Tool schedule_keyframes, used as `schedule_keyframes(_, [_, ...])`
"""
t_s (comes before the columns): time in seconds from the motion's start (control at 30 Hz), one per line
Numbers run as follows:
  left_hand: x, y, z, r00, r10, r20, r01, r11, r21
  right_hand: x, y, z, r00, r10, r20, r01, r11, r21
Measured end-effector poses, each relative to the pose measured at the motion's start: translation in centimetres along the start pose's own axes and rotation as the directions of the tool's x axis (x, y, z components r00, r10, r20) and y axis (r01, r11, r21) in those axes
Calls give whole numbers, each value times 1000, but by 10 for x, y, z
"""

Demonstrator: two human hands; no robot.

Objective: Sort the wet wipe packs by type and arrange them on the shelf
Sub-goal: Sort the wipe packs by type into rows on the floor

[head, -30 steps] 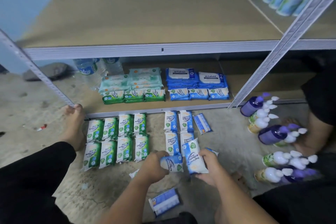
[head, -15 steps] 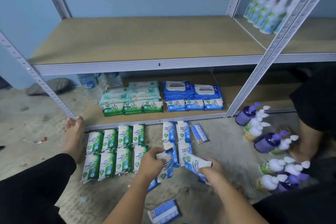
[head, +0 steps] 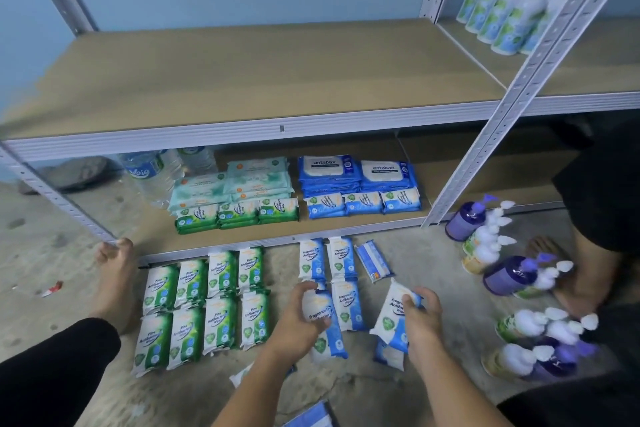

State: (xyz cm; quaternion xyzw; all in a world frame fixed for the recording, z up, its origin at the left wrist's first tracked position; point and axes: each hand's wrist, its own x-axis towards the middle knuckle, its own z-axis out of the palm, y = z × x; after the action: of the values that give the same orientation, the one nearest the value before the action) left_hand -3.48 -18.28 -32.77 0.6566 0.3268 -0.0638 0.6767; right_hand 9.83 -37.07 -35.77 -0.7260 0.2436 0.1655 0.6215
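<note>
blue pack [head: 322, 314] in left hand [head: 294, 322] grip, second pack [head: 389, 319] in right hand [head: 420, 322]; lower shelf [head: 156, 236] stocked.

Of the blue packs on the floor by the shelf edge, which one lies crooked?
The rightmost blue pack: it lies slanted, showing no label, while the two packs left of it lie straight, label up.

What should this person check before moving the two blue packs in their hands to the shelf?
1. Left hand grips its blue pack: ok.
2. Right hand grips the other blue pack: ok.
3. Both packs are one type, same blue print: ok.
4. Blue row on the lower shelf stands unblocked in front: ok.
5. Lower pack under the right hand, held or lying: cannot tell.
</note>
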Motion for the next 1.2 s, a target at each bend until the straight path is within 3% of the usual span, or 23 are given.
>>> schedule_keyframes(0.23, [68,7,20,996,-13,-85,12,1000,-6,54,7,28,998,-16,56,26,982,-190])
schedule_keyframes(0.37, [113,11,30,997,-31,-67,30,999,-10,99,13,54,991,5,136,37,952,-305])
schedule_keyframes(0.57, [169,8,36,999,-30,-17,30,1000,-5,172,3,100,989,-15,146,70,923,-378])
schedule_keyframes(0.8, [212,-1,37,1000,-12,-3,12,1000,6,232,-5,124,935,22,353,185,821,-541])
schedule_keyframes(0.93, [220,-3,39,1000,-19,-8,19,1000,14,243,0,106,918,56,393,218,757,-617])
schedule_keyframes(1.1, [228,-2,52,999,-48,2,48,999,21,231,20,49,942,126,310,122,732,-671])
schedule_keyframes(1.2, [234,-4,66,998,-66,-3,66,996,57,220,26,23,951,223,213,-17,727,-686])
